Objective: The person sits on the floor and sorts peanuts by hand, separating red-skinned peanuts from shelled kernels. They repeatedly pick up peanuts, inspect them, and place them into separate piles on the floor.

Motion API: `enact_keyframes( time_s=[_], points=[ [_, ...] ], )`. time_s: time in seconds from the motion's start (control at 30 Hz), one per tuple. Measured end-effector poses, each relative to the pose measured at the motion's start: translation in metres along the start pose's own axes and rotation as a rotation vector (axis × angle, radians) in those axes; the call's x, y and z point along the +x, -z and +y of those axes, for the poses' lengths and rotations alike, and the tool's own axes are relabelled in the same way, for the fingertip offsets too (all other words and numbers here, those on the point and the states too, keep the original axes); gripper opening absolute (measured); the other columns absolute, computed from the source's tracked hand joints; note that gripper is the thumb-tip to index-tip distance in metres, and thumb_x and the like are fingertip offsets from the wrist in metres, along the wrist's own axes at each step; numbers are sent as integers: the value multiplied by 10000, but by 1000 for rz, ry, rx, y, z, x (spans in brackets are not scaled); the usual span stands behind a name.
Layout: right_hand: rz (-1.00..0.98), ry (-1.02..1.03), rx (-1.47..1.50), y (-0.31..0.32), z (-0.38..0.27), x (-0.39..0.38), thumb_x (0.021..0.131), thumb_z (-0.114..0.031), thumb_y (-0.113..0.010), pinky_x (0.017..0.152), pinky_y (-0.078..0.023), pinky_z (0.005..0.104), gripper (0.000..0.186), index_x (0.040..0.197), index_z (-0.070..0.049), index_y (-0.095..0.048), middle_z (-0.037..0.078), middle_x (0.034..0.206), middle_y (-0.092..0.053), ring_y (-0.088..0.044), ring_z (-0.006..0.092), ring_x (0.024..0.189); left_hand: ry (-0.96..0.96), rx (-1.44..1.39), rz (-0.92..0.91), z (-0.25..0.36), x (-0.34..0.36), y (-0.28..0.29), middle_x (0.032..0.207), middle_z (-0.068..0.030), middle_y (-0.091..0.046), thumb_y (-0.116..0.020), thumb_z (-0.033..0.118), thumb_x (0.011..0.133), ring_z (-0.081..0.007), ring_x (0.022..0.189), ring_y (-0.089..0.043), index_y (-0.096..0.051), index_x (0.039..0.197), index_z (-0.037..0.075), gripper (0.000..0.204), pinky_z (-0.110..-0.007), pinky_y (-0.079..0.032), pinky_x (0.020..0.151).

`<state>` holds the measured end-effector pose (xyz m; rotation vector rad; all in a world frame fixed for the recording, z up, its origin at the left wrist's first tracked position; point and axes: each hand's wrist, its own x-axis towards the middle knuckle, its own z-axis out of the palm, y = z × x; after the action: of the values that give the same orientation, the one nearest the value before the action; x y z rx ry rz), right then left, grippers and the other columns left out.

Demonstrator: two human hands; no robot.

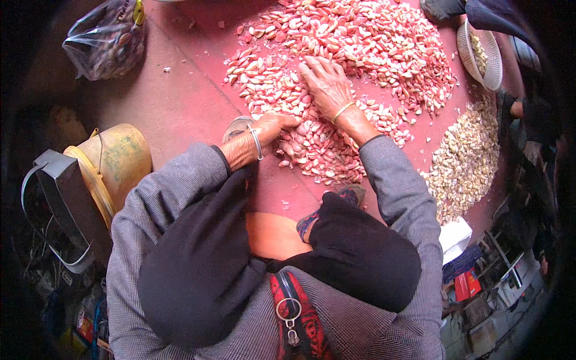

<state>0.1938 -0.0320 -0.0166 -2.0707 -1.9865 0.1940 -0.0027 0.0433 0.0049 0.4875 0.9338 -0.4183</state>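
Observation:
A big heap of garlic cloves (366, 42) in reddish-pink skins spreads over the red floor before me, with a nearer part of it between my arms. My right hand (327, 87) lies on the cloves, palm down, its fingers stretched out and apart. Lower and to the left, my left hand (276, 127) touches the edge of the nearer cloves. One of its digits points right, while the rest are hidden under the hand or among the cloves. Paler cloves (465, 159) form a separate heap at the right.
At the far right stands a white perforated basket (493, 60) with some pale cloves, close to another person's dark-clothed leg (501, 15). A clear plastic bag (108, 45) sits far left. Nearer on the left, a yellowish bucket (123, 159) lies tilted beside a dark metal box (72, 201).

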Motion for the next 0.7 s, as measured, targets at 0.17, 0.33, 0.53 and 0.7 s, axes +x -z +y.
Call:
enact_keyframes(
  time_s=[0.17,0.33,0.53,0.7],
  points=[
    [-14,-130,-15,17,3,-71,856,-119,-602,1061,-377,438,426,1281,-99,-590,118,1421,-518,-453,280,1343,96,-8,-82,-17,12,-5,787,-133,-685,-527,264,1002,-222,583,-689,-633,972,-23,307,-319,-547,432],
    [-106,-275,126,43,2,-118,816,-63,-644,1001,-425,457,403,1218,-94,-643,86,1296,-605,-536,296,1226,93,57,-74,-29,15,-12,751,-112,-679,-520,247,999,-197,548,-675,-637,948,-15,292,-293,-520,413],
    [-19,-341,271,45,10,-89,817,29,-584,940,-489,417,417,1224,-46,-634,125,1141,-651,-594,329,1058,187,78,-157,-8,20,-8,807,-116,-679,-496,293,1040,-213,632,-686,-637,966,-13,346,-316,-561,504],
    [23,-119,197,20,12,-42,853,-36,-582,1026,-449,432,426,1279,-51,-599,122,1287,-606,-546,318,1220,191,87,-144,-6,23,-14,800,-109,-684,-522,303,1033,-199,601,-685,-645,995,-15,343,-296,-536,450]
  ],
)
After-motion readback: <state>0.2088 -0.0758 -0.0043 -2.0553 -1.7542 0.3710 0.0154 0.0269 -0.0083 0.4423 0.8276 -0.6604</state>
